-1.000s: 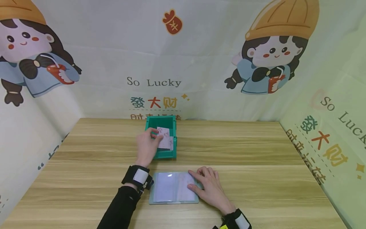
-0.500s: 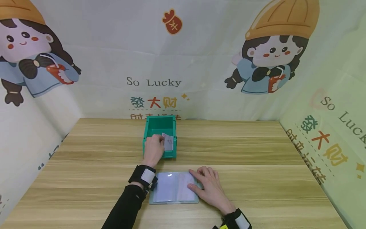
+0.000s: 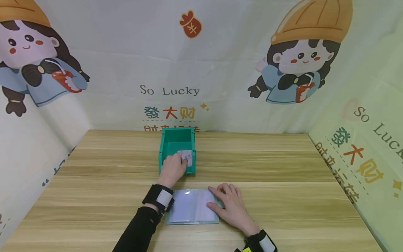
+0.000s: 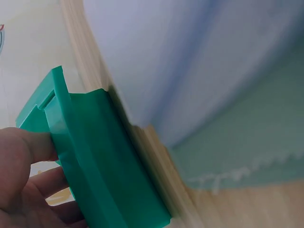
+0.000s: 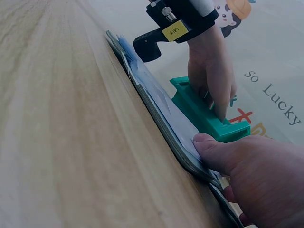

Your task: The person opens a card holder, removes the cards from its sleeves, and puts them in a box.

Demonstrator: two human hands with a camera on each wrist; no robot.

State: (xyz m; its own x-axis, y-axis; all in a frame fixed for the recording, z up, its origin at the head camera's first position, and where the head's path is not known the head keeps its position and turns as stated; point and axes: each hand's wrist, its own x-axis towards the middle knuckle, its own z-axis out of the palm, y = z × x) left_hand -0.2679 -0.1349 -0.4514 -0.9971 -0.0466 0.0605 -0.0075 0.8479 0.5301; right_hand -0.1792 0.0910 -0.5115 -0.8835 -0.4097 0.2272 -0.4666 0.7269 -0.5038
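My left hand (image 3: 172,169) reaches into a green plastic bin (image 3: 177,133), its fingers bent down past the near rim. Beside the thumb, inside the bin, lies a small pale printed card (image 3: 185,157). The bin wall hides the left fingertips in the left wrist view, so what they hold cannot be told. An open card album (image 3: 184,206) with clear sleeves and a pale blue-green cover lies flat, nearer the person. My right hand (image 3: 233,206) rests on the album's right side, thumb (image 5: 206,145) on the page and index finger along the far corner.
The wooden table (image 3: 283,196) carries the bin near its back edge. Printed cloth (image 3: 226,70) hangs behind and along both sides. A black wrist strap (image 3: 158,197) on the left arm overlaps the album's left edge.
The left hand first had a card at its fingers above the bin, then went lower into it. That card is now out of sight; another lies beside the thumb. The right hand stays put.
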